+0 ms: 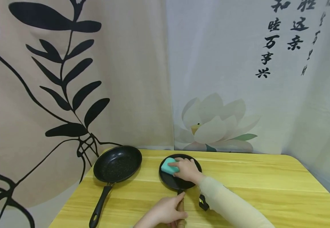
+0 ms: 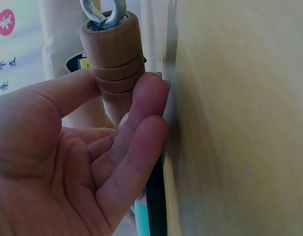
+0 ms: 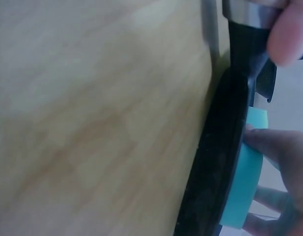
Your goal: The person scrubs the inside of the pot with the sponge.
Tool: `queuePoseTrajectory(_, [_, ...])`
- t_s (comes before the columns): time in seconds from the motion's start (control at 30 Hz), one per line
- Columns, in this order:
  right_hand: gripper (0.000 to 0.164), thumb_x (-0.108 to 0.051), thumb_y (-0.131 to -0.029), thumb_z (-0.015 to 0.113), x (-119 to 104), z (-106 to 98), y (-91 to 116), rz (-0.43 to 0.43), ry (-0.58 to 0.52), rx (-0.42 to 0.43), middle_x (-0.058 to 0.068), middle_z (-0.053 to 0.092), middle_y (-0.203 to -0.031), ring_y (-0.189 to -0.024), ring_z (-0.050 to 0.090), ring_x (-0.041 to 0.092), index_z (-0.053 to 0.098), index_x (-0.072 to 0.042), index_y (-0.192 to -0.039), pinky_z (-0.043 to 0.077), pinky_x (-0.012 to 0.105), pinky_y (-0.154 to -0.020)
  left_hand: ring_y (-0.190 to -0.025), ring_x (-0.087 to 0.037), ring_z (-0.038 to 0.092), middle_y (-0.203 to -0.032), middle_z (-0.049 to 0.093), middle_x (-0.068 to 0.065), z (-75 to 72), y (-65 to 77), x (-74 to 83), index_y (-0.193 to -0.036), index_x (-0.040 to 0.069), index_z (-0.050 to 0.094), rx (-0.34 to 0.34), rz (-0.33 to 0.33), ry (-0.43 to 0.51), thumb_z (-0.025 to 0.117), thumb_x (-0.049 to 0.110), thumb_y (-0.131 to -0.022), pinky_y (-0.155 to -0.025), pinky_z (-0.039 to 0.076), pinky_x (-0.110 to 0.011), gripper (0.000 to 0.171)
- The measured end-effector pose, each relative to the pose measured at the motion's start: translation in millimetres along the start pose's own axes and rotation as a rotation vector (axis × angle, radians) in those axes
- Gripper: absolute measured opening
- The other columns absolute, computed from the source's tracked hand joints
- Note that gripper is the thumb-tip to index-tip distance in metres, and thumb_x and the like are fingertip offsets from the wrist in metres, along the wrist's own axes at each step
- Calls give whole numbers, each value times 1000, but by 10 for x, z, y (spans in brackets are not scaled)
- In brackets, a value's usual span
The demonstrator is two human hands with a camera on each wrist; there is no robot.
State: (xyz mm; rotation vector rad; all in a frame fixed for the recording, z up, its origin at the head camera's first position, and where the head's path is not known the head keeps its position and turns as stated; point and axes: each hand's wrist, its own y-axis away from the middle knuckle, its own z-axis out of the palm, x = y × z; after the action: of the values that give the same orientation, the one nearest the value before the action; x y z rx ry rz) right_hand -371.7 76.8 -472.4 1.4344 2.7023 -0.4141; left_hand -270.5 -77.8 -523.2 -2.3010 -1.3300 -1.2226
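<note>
In the head view a small black frying pan (image 1: 171, 183) lies on the table with its handle toward me. My left hand (image 1: 167, 209) grips its brown wooden handle (image 1: 181, 207), which ends in a metal loop (image 2: 106, 18) in the left wrist view. Inside the pan, my right hand (image 1: 188, 170) holds a teal sponge (image 1: 169, 166) against the cooking surface. The right wrist view shows the sponge (image 3: 243, 182) edge-on above the pan's black side (image 3: 210, 157), thumb and fingers spread along it.
A larger black frying pan (image 1: 117, 164) sits to the left, its black handle (image 1: 100, 207) pointing toward me. Beside the right sleeve is a small black item with yellow marks (image 1: 203, 202). Behind the yellow wood-grain table (image 1: 256, 177) hangs a printed curtain (image 1: 142, 79).
</note>
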Motion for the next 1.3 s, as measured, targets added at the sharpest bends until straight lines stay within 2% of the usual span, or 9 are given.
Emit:
queuePoseTrajectory(0.23, [50,-38,-86,74,35,12,-18,13,-17,-8,11,50,-142,-112,55,36,61,-32,-133,42,59,-86,-43,-14,58,-57,61,1,-130,222,398,-149,11,39,-26,-46,3,70,44,-88,-45,52,-30,77])
queuePoseTrajectory(0.4, [50,-38,-86,74,48,-5,-33,13,-9,-5,12,49,-142,-112,55,37,61,-32,-133,42,59,-84,-43,-15,58,-57,61,0,-128,231,397,-148,11,41,-13,-37,-5,69,43,-89,-46,51,-29,73])
queuePoseTrajectory(0.6, [49,-37,-86,74,90,-13,-50,24,-4,-8,11,49,-142,-111,55,38,61,-32,-133,41,63,-87,-43,-14,59,-59,63,1,-136,196,349,-150,15,38,-39,-44,3,68,46,-89,-45,52,-30,76])
queuePoseTrajectory(0.73, [49,-34,-86,75,100,-49,-54,28,-30,-18,13,49,-141,-113,55,40,62,-29,-132,38,68,-90,-45,-14,61,-58,64,2,-96,126,218,-151,21,36,-41,-48,5,67,52,-87,-44,53,-31,77])
queuePoseTrajectory(0.87, [49,-32,-85,76,102,-95,-64,33,-57,-22,14,50,-140,-113,56,39,63,-28,-132,40,66,-88,-45,-14,61,-56,63,3,-50,70,110,-151,24,35,-32,-35,17,66,55,-87,-43,53,-31,78])
queuePoseTrajectory(1.0, [49,-32,-85,76,125,-93,-79,41,-65,-30,14,50,-141,-116,55,40,62,-28,-132,37,70,-90,-45,-12,62,-55,63,5,-88,128,191,-152,21,34,-37,-31,17,65,52,-89,-43,53,-30,77])
queuePoseTrajectory(1.17, [50,-33,-85,76,165,-63,-94,61,-53,-40,13,49,-142,-118,53,40,61,-30,-133,32,75,-92,-45,-14,61,-56,64,1,-153,252,402,-151,12,36,-46,-39,45,67,41,-91,-42,52,-31,74])
queuePoseTrajectory(1.23, [50,-34,-85,76,174,-64,-99,72,-48,-46,12,48,-143,-119,53,39,61,-31,-134,32,74,-93,-45,-15,61,-56,64,-1,-157,275,443,-150,11,37,-40,-42,64,69,39,-90,-41,52,-32,73])
queuePoseTrajectory(1.3, [51,-34,-85,75,172,-76,-100,82,-46,-57,11,48,-143,-120,53,38,61,-31,-134,32,74,-93,-46,-14,62,-56,64,1,-147,263,412,-151,14,36,-46,-49,42,68,43,-90,-43,53,-31,74])
